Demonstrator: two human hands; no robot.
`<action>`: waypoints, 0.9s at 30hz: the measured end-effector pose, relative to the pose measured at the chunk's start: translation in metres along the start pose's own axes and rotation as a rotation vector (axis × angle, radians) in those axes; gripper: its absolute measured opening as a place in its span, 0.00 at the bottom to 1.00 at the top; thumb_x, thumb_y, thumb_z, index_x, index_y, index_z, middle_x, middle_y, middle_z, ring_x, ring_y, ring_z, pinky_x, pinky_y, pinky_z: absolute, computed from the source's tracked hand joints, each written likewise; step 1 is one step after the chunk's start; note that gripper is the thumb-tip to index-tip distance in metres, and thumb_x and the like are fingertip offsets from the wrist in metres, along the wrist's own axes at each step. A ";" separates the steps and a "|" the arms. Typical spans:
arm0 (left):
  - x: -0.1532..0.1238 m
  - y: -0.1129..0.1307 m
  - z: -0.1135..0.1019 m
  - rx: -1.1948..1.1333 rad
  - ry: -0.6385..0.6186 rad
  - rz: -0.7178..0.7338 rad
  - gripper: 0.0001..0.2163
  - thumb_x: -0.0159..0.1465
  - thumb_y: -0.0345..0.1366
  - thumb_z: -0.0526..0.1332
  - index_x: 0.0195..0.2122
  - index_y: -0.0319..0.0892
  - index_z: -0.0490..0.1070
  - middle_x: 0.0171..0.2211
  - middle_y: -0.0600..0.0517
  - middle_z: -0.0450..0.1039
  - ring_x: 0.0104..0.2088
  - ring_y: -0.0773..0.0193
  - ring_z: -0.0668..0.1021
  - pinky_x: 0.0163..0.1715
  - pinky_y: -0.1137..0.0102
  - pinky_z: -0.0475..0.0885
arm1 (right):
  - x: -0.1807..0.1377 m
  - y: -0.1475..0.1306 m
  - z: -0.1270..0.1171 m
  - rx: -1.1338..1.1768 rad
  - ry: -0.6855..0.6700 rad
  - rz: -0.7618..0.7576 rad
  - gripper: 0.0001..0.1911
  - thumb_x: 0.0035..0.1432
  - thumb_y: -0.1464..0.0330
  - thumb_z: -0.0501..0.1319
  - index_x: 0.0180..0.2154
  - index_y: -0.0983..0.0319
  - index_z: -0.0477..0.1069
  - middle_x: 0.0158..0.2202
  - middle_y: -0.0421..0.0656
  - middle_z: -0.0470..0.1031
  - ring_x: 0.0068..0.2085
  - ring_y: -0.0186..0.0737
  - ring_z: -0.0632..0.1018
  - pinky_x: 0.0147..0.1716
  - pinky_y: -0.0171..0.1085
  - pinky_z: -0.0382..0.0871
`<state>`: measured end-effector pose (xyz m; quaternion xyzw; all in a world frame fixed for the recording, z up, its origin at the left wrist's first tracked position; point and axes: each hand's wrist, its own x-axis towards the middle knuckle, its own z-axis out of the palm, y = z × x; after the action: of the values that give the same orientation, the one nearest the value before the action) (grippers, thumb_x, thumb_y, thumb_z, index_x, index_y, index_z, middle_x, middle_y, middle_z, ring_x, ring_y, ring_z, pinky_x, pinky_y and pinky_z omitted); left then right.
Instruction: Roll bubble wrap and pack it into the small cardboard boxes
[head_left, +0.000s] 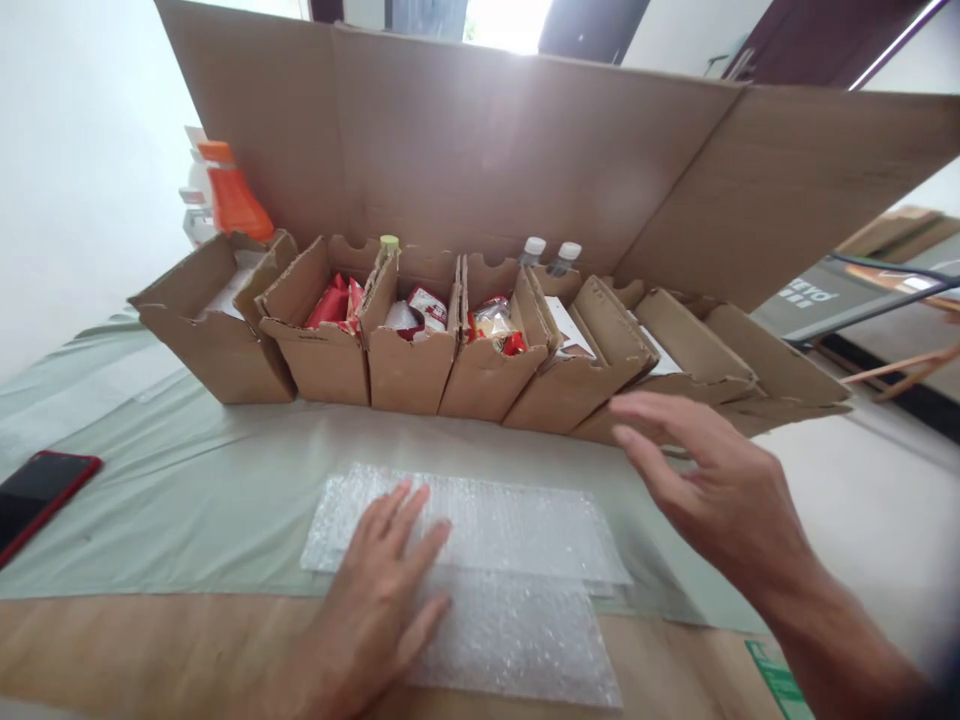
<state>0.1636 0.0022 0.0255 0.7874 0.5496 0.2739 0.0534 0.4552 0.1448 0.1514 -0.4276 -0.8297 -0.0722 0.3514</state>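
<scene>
Bubble wrap (517, 630) lies flat in overlapping pieces on the table in front of me. My left hand (390, 580) rests on its left part, fingers spread, holding nothing. My right hand (690, 470) is raised to the right of the wrap, close to the front of the right-hand cardboard bins. Its thumb and fingers are apart with nothing between them. Beyond the wrap stands a row of cardboard bins (405, 375). Red packets (335, 303) sit in one, and clear-and-red wrapped packs (495, 322) in another. White flat items (568, 328) show in bins further right.
A tall cardboard panel (487, 140) stands behind the bins. Behind the left bins are an orange bottle (234, 195) and pale bottles; white-capped bottles (534, 250) stand behind the middle. A red-edged phone (45, 495) lies at left on the pale green cloth (202, 500).
</scene>
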 end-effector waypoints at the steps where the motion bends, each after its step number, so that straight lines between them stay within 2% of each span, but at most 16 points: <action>1: -0.001 0.005 0.009 -0.003 -0.071 0.025 0.25 0.62 0.36 0.66 0.61 0.45 0.70 0.67 0.37 0.66 0.68 0.36 0.66 0.63 0.40 0.65 | 0.027 -0.011 0.003 0.061 -0.035 -0.029 0.10 0.67 0.63 0.59 0.45 0.55 0.78 0.47 0.45 0.83 0.49 0.50 0.82 0.50 0.50 0.75; 4: -0.006 0.009 0.036 0.017 -0.166 0.056 0.26 0.59 0.39 0.68 0.60 0.43 0.72 0.63 0.35 0.72 0.65 0.33 0.71 0.61 0.36 0.66 | 0.107 -0.042 0.023 0.188 -0.129 -0.097 0.10 0.66 0.67 0.59 0.43 0.58 0.80 0.45 0.44 0.83 0.45 0.46 0.82 0.47 0.46 0.75; 7: -0.013 0.003 0.057 0.043 -0.067 0.096 0.27 0.62 0.48 0.68 0.60 0.44 0.71 0.62 0.34 0.73 0.63 0.34 0.73 0.59 0.37 0.67 | 0.178 -0.067 0.057 0.135 -0.258 -0.175 0.11 0.64 0.72 0.59 0.42 0.60 0.81 0.39 0.43 0.84 0.41 0.45 0.81 0.47 0.44 0.73; 9: -0.016 -0.003 0.067 0.069 0.029 0.108 0.29 0.62 0.57 0.66 0.58 0.44 0.72 0.60 0.35 0.75 0.61 0.35 0.75 0.59 0.39 0.67 | 0.215 -0.080 0.088 0.063 -0.438 -0.213 0.13 0.62 0.74 0.61 0.44 0.59 0.81 0.41 0.43 0.83 0.43 0.45 0.81 0.46 0.44 0.72; 11: -0.017 -0.009 0.076 0.102 0.096 0.132 0.30 0.62 0.61 0.65 0.56 0.44 0.73 0.58 0.35 0.77 0.60 0.37 0.76 0.60 0.42 0.65 | 0.239 -0.090 0.123 -0.053 -0.642 -0.266 0.17 0.58 0.76 0.63 0.48 0.57 0.81 0.45 0.43 0.83 0.46 0.47 0.80 0.48 0.44 0.71; 13: -0.018 -0.014 0.082 0.119 0.108 0.185 0.30 0.62 0.61 0.65 0.57 0.44 0.72 0.58 0.36 0.77 0.60 0.38 0.76 0.62 0.44 0.63 | 0.250 -0.097 0.160 -0.186 -0.781 -0.298 0.19 0.53 0.77 0.68 0.47 0.58 0.81 0.45 0.45 0.83 0.48 0.49 0.80 0.51 0.47 0.70; 15: -0.018 -0.016 0.086 0.118 0.082 0.216 0.31 0.63 0.60 0.64 0.59 0.44 0.71 0.60 0.37 0.75 0.61 0.39 0.75 0.63 0.45 0.62 | 0.253 -0.101 0.190 -0.267 -0.838 -0.286 0.14 0.48 0.77 0.71 0.39 0.61 0.82 0.40 0.47 0.83 0.45 0.50 0.81 0.50 0.48 0.71; 17: -0.019 -0.015 0.089 0.106 0.060 0.187 0.31 0.62 0.60 0.65 0.59 0.44 0.72 0.61 0.37 0.75 0.61 0.38 0.75 0.63 0.43 0.62 | 0.253 -0.103 0.207 -0.267 -0.821 -0.272 0.06 0.47 0.75 0.73 0.31 0.64 0.81 0.36 0.49 0.82 0.44 0.51 0.80 0.49 0.48 0.72; 19: -0.020 -0.010 0.090 0.074 0.033 0.124 0.30 0.62 0.58 0.66 0.59 0.44 0.72 0.61 0.36 0.74 0.62 0.35 0.74 0.63 0.40 0.62 | 0.255 -0.102 0.208 -0.235 -0.764 -0.281 0.03 0.50 0.75 0.71 0.29 0.65 0.80 0.36 0.49 0.81 0.46 0.51 0.79 0.51 0.48 0.70; 21: -0.020 -0.006 0.089 0.017 -0.022 0.069 0.30 0.61 0.55 0.67 0.60 0.44 0.72 0.63 0.35 0.72 0.63 0.33 0.72 0.63 0.37 0.62 | 0.259 -0.099 0.192 -0.207 -0.692 -0.280 0.04 0.54 0.77 0.67 0.32 0.64 0.80 0.38 0.48 0.81 0.48 0.51 0.78 0.53 0.49 0.68; 24: -0.018 -0.003 0.081 -0.082 -0.103 0.018 0.30 0.61 0.50 0.68 0.62 0.44 0.71 0.65 0.34 0.69 0.66 0.31 0.69 0.63 0.34 0.61 | 0.254 -0.093 0.143 -0.056 -0.490 -0.224 0.09 0.58 0.78 0.62 0.37 0.62 0.80 0.45 0.47 0.80 0.49 0.47 0.77 0.52 0.46 0.69; 27: -0.014 -0.004 0.066 -0.187 -0.067 0.006 0.27 0.60 0.45 0.69 0.60 0.43 0.72 0.65 0.34 0.69 0.67 0.31 0.68 0.63 0.33 0.62 | 0.216 -0.090 0.085 0.346 -0.213 -0.069 0.06 0.61 0.73 0.61 0.36 0.61 0.78 0.39 0.43 0.79 0.41 0.41 0.77 0.43 0.39 0.71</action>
<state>0.1896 0.0052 -0.0371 0.7895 0.5170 0.2975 0.1443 0.2589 0.2671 0.2442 -0.3373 -0.8764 0.1051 0.3272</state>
